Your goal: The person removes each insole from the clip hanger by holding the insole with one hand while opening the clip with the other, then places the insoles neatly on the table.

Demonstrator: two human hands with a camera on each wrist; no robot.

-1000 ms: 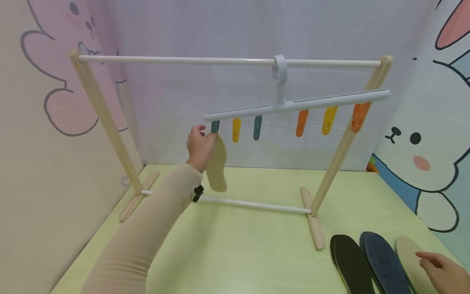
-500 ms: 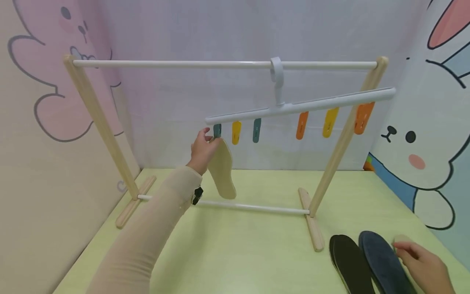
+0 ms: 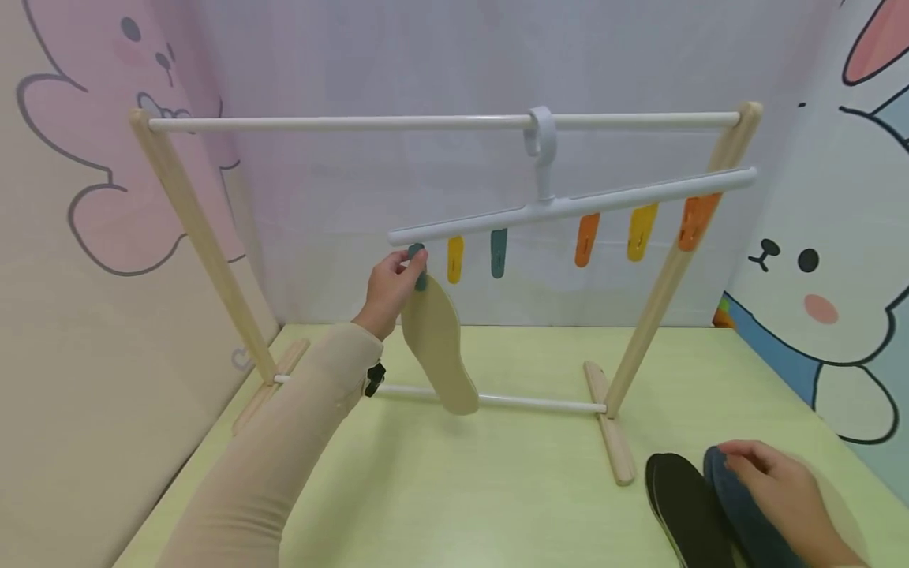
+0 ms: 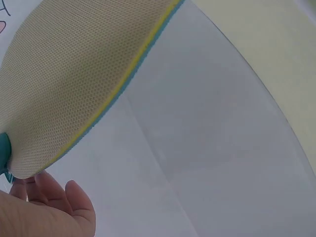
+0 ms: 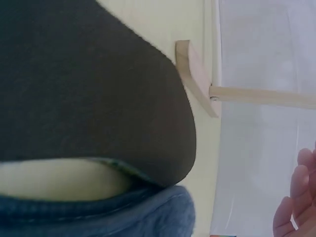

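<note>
Hanging beige mesh insole (image 3: 436, 347), yellow-edged

A beige insole (image 3: 436, 347) with a fine honeycomb mesh pattern is seen, edged by a yellow layer over a teal one. It hangs from a teal clip (image 3: 417, 264); the further clips are coloured yellow (image 3: 455, 259), teal (image 3: 499, 253), orange (image 3: 586, 239), yellow (image 3: 641, 232) and orange (image 3: 694, 222). The hanger (image 3: 568, 207) and the top rod (image 3: 341, 122) are white, while the rack's legs (image 3: 188, 205) are pale wood. The table (image 3: 497, 489) is light yellow-green. A black insole (image 3: 685, 513) and a dark blue insole (image 3: 746, 528) are shown beside it. A beige sleeve (image 3: 284, 465) is worn. The walls are printed with a pink cartoon figure (image 3: 135, 205) and a white rabbit (image 3: 809, 292) outlined in black.
</note>
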